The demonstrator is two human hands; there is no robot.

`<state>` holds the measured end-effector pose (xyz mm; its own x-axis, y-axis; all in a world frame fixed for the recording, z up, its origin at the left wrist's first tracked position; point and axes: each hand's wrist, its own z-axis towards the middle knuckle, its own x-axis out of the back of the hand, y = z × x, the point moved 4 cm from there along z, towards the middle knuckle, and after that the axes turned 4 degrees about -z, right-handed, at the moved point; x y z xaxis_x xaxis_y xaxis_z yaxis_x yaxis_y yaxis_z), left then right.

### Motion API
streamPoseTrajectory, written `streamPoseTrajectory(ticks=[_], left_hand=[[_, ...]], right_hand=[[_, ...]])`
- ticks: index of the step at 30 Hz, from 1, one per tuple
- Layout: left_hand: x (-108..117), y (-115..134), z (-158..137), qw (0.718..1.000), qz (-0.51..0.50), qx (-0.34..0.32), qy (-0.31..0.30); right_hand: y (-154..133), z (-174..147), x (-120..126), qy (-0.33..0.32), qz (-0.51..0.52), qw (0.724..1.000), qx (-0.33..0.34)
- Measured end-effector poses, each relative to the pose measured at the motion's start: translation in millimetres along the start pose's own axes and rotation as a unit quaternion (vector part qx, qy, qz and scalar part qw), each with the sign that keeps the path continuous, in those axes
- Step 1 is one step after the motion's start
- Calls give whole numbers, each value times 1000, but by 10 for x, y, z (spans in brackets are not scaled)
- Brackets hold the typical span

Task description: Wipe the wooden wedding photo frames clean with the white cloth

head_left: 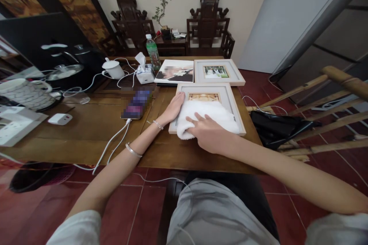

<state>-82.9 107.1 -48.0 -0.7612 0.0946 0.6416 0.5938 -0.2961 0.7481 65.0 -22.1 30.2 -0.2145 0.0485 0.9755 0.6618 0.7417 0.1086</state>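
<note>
Picture frame lay flat on the surface, near its right end; white cloth covered its lower centre. Right hand: atop the cloth, fingers somewhat spread; could not tell whether its grip was clamped on the folded edge. Left hand: laid over the frame's 9 o'clock side, grip unclosed. Nearby: second frame just beyond at 12 to 1 o'clock, picture panel at 11, both crowding that side; tissue box at 10, bottle toward 11. Phone at 9, its white cable trailing over the near edge. At 6, a strip of wood showed before that edge. At 3, the right edge ran close; black bag and bamboo rails stood beyond.
</note>
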Motion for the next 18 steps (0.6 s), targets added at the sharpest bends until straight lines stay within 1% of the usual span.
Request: streamPoseTrajectory(ticks=[2,5,8,11,13,15,18], left_hand=[[0,-1,14,999,-30,12,9],[-8,12,10,999,-29,3,20],[-22,61,-33,1000,-9,-25,11],[-19,103,-81,999,-4,-37,10],[-5,108,-92,999,-13,-39,19],[15,91,-78,998,-36,-36,22],[45,49,-35,997,-77,-9,-2]], right_hand=[[85,196,-89,4,-5,1000,-13],[317,493,-147,38,-33,998,-34],[561,734,-130,72,-68,994,-56],[672,881,-83,86,-81,989,-85],[625,900,-51,86,-78,988,-99],[498,846,-21,76,-70,989,-103],[239,663,33,40,-56,995,-77]])
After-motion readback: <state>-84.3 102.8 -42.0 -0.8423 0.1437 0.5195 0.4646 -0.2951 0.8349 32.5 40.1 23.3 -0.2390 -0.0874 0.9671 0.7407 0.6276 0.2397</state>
